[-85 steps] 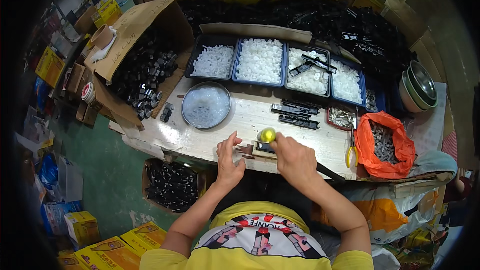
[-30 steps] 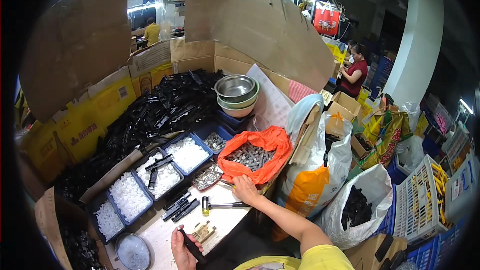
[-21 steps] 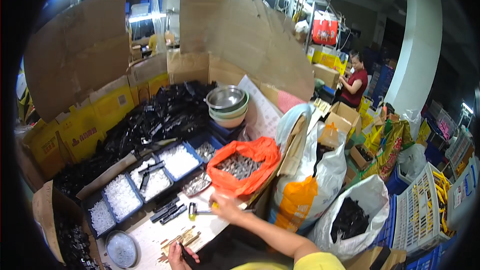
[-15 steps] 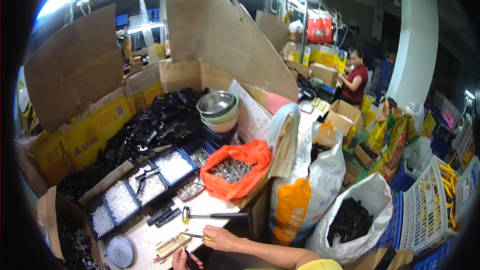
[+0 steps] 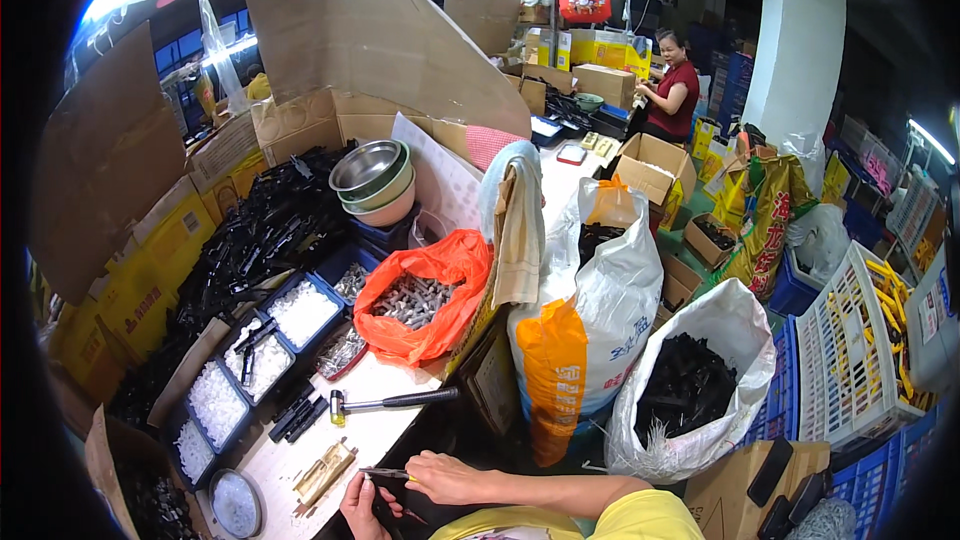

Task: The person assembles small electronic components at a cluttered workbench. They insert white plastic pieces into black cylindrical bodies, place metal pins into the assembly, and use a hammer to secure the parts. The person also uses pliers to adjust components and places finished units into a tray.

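At the table's front edge my left hand [image 5: 362, 508] is closed around a slim black part [image 5: 385, 512], much of it hidden by the fingers. My right hand [image 5: 440, 478] grips a tool with a thin metal shaft [image 5: 380, 472] and a yellow handle, its shaft reaching across to the left fingertips. Whether the tool's tip touches the black part I cannot make out. A small wooden block with a groove [image 5: 325, 475] lies just beyond my left hand. Farther back rests a hammer [image 5: 395, 401] with a dark handle, beside several black pieces [image 5: 298, 414].
Blue trays of white pieces [image 5: 218, 402] line the left, before a heap of black parts [image 5: 255, 240]. An orange bag of metal pieces [image 5: 425, 302] and stacked bowls [image 5: 375, 180] stand behind. Sacks [image 5: 692, 380] fill the right. A person in red [image 5: 675, 100] is at a far bench.
My view has swung right and down. The right hand has brought the tool from over the wooden block to the left hand, which has lifted the black part slightly.
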### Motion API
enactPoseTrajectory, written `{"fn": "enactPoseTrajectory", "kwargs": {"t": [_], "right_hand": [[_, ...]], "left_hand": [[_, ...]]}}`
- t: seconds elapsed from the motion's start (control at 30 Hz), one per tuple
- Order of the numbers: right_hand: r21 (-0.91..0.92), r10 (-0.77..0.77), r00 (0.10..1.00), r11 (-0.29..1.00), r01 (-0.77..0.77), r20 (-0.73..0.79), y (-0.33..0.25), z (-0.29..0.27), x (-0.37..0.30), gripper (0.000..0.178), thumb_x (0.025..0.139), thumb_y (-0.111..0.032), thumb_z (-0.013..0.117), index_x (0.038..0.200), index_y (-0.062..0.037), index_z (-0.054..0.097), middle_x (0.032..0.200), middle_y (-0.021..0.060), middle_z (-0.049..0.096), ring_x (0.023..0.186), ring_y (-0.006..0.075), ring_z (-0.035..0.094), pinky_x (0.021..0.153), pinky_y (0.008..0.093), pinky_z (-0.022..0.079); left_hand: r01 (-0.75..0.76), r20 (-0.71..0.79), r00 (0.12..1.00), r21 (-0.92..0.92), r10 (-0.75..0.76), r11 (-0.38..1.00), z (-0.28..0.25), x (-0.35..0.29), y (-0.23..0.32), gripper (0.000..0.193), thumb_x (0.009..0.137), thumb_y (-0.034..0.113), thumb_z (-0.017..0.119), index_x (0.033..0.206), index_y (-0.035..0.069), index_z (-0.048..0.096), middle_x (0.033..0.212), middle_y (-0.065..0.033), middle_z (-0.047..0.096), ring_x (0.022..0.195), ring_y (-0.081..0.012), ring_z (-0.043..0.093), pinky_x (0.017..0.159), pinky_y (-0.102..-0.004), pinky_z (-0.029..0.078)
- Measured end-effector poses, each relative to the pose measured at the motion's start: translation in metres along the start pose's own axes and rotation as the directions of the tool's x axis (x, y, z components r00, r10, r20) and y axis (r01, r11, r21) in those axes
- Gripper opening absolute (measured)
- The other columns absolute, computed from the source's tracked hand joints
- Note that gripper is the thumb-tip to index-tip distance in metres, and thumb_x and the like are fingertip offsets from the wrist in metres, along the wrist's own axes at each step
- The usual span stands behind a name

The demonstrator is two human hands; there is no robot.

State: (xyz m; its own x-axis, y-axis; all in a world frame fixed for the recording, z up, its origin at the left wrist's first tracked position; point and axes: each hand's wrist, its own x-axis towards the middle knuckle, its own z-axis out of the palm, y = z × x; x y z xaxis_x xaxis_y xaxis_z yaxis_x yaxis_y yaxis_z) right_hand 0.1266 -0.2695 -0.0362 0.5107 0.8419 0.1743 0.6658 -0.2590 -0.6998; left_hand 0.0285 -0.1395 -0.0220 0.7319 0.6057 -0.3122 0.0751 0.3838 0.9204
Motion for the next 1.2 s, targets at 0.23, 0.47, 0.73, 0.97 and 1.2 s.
{"fn": "enactPoseTrajectory", "kwargs": {"t": [0.23,0.47,0.73,0.97,1.2], "right_hand": [[-0.114,-0.049,0.997,0.992,0.056,0.065,-0.009,-0.012,0.007,0.019,0.084,-0.018,0.051,0.077,0.0003,0.052,0.081,0.0129,0.051,0.079,0.0289,0.048,0.065,0.0389,0.039],[-0.136,-0.075,0.989,0.986,0.092,0.126,-0.009,-0.006,0.006,0.019,0.083,-0.017,0.053,0.076,0.0012,0.051,0.080,0.0128,0.050,0.078,0.0275,0.047,0.065,0.0374,0.040],[-0.165,-0.111,0.967,0.975,0.151,0.228,-0.023,-0.023,0.018,0.010,0.069,-0.009,0.055,0.062,-0.0014,0.056,0.072,0.0170,0.054,0.067,0.0341,0.055,0.059,0.0434,0.047],[-0.044,-0.169,0.976,0.983,0.177,0.135,-0.023,-0.029,0.022,0.022,0.076,-0.004,0.059,0.095,0.0060,0.052,0.086,0.0187,0.054,0.081,0.0337,0.050,0.070,0.0390,0.042],[-0.070,-0.140,0.955,0.984,0.163,0.262,-0.025,-0.023,0.045,0.023,0.077,-0.007,0.059,0.094,0.0070,0.053,0.092,0.0182,0.056,0.085,0.0325,0.051,0.075,0.0380,0.042]], "left_hand": [[0.013,0.076,0.997,0.082,-0.020,0.997,0.005,-0.013,0.026,0.017,0.088,0.023,0.049,0.092,0.007,0.054,0.062,0.0017,0.045,0.053,-0.0069,0.042,0.045,-0.0191,0.035],[-0.014,0.094,0.996,0.035,0.011,0.999,-0.006,-0.014,0.013,0.015,0.088,0.020,0.046,0.088,0.007,0.054,0.062,0.0009,0.047,0.052,-0.0092,0.044,0.045,-0.0232,0.036],[-0.124,0.137,0.983,0.011,0.121,0.992,-0.018,-0.005,-0.002,0.027,0.089,0.012,0.047,0.112,0.001,0.052,0.062,-0.0057,0.052,0.047,-0.0106,0.049,0.040,-0.0207,0.038],[-0.113,0.120,0.988,0.100,0.100,0.989,-0.019,-0.001,0.010,0.030,0.088,0.020,0.051,0.116,0.010,0.054,0.064,0.0004,0.053,0.051,-0.0032,0.050,0.045,-0.0159,0.040],[-0.134,0.046,0.991,0.128,0.129,0.983,-0.033,0.006,0.000,0.033,0.088,0.024,0.053,0.116,0.007,0.054,0.064,-0.0018,0.055,0.052,-0.0048,0.050,0.046,-0.0179,0.041]]}}
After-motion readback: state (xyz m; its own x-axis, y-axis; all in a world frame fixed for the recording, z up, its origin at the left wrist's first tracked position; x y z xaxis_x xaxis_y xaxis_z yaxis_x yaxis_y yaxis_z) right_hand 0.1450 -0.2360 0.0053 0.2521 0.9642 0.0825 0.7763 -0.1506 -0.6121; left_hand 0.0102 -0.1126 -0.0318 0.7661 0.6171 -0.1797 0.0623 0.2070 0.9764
